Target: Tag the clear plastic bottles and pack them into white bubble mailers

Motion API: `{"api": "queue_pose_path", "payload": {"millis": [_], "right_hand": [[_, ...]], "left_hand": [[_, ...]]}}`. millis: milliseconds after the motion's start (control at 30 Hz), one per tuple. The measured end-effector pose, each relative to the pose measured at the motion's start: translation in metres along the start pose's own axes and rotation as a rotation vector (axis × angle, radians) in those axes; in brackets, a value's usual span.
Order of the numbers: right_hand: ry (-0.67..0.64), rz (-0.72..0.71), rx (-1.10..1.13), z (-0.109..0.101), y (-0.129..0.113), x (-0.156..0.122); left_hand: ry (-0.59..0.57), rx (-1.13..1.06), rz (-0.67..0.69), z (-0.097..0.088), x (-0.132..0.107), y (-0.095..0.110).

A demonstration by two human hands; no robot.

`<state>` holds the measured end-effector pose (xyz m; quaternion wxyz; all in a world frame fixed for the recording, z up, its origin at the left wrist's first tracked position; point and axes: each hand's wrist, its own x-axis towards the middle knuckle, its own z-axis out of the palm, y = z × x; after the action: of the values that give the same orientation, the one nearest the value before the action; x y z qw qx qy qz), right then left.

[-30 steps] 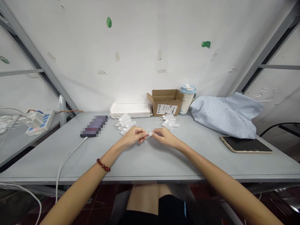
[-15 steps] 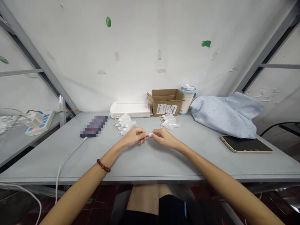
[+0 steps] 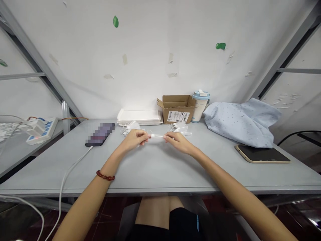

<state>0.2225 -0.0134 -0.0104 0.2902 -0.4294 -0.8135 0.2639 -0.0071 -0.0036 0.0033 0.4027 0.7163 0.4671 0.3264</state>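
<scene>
Between my hands, above the grey table, a small clear tube with a white cap (image 3: 157, 136) is stretched out level. My left hand (image 3: 136, 139) pinches its white cap end, where a thin loop of string shows. Thumb and finger of my right hand (image 3: 178, 141) close on the opposite end, and a thin white line runs along the middle. Behind my left hand lies a pile of similar white-capped pieces with strings (image 3: 133, 126), partly covered by the hand. A second group of such tubes (image 3: 181, 127) lies beyond my right hand.
At the back stand a stack of white sheets or envelopes (image 3: 139, 117), an open cardboard box (image 3: 178, 113) and a lidded cup (image 3: 200, 106). A blue cloth (image 3: 242, 122) and a phone (image 3: 263, 154) lie right; a cabled phone (image 3: 100, 134) lies left, near a power strip (image 3: 43, 132).
My hands have moved apart and slightly away from me, the left one going left. The tube, mostly hidden by my fingers before, now shows lengthwise between them.
</scene>
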Motion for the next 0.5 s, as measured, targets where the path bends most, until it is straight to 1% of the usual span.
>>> {"api": "queue_pose_path", "payload": {"millis": [67,100,167,267,333,500], "right_hand": [[0.065,0.02,-0.115,-0.006,0.008,0.002],[0.088,0.038,-0.186,-0.008,0.012,0.002],[0.107,0.102,-0.32,-0.013,0.02,0.003],[0.098,0.162,-0.491,-0.021,0.028,0.003],[0.083,0.207,-0.572,-0.024,0.031,0.003],[0.038,0.265,-0.646,-0.028,0.036,0.002]], "left_hand": [[0.111,0.028,-0.041,-0.014,-0.002,0.0],[0.148,0.04,-0.063,-0.021,-0.003,0.0],[0.186,0.049,-0.097,-0.034,-0.005,-0.004],[0.192,0.061,-0.141,-0.05,-0.006,-0.013],[0.181,0.074,-0.171,-0.056,-0.006,-0.019],[0.174,0.08,-0.24,-0.061,-0.005,-0.025]]}}
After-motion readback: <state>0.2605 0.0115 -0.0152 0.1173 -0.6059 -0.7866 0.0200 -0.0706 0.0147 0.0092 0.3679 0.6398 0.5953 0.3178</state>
